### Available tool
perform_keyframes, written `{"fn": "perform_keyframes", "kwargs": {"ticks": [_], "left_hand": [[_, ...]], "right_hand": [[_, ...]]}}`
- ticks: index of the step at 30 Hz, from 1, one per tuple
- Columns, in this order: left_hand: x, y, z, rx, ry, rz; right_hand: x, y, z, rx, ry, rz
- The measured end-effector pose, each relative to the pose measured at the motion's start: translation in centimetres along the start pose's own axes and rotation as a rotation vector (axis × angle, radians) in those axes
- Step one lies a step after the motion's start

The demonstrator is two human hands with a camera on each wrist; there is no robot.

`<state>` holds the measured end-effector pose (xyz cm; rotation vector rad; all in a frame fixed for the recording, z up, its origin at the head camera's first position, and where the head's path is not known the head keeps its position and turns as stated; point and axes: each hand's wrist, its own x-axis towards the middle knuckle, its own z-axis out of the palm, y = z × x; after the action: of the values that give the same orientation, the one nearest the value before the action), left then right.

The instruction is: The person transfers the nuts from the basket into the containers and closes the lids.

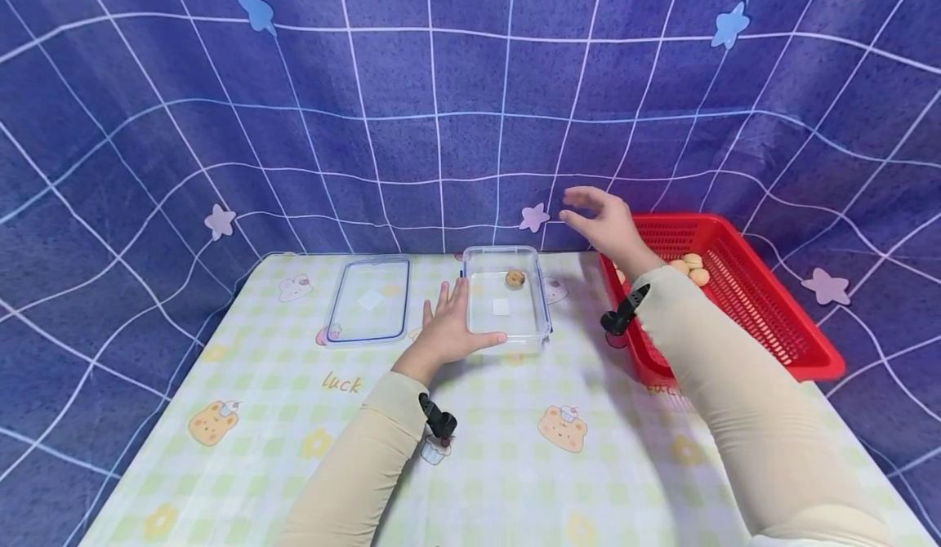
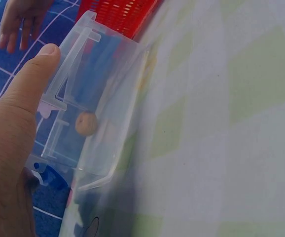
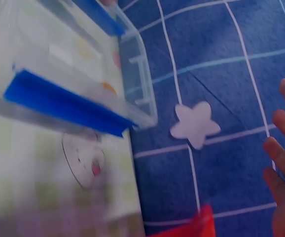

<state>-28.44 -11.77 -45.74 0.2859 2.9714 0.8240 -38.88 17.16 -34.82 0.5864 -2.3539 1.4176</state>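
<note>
A clear plastic food container [image 1: 503, 325] stands on the table with no lid on it. One small round brown piece, like a walnut or a little cake [image 1: 515, 278], lies inside towards the back. My left hand [image 1: 448, 331] rests against the container's left side, fingers straight and spread, thumb along the front rim. In the left wrist view the thumb [image 2: 34, 74] lies at the rim. My right hand [image 1: 604, 222] is raised in the air between the container and the red basket [image 1: 764, 286], its fingers loosely bent and holding nothing. Several round tan pieces [image 1: 691, 268] lie in the basket.
A clear lid with a blue seal [image 1: 369, 300] lies flat to the left of the container. The patterned tablecloth [image 1: 470, 465] covers the table. A blue curtain [image 1: 470, 139] hangs right behind its back edge. The red basket stands along the right side.
</note>
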Motion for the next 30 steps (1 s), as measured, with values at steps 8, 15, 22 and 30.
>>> {"fn": "perform_keyframes", "kwargs": {"ticks": [8,15,22,30], "left_hand": [[0.0,-0.1,-0.1,0.009,0.02,-0.002],[-0.2,-0.3,0.0,-0.006,0.031,-0.01],[0.1,-0.1,0.0,-0.008,0.031,0.002],[-0.1,0.0,0.1,0.011,0.024,0.001]], "right_hand": [[-0.7,1.7,-2.7,0.003,0.05,0.04],[-1.0,4.0,-4.3,-0.019,0.064,0.115],[-1.7,5.0,-5.6,0.055,0.119,0.165],[-2.5,9.0,-6.5,0.051,0.1,0.233]]}}
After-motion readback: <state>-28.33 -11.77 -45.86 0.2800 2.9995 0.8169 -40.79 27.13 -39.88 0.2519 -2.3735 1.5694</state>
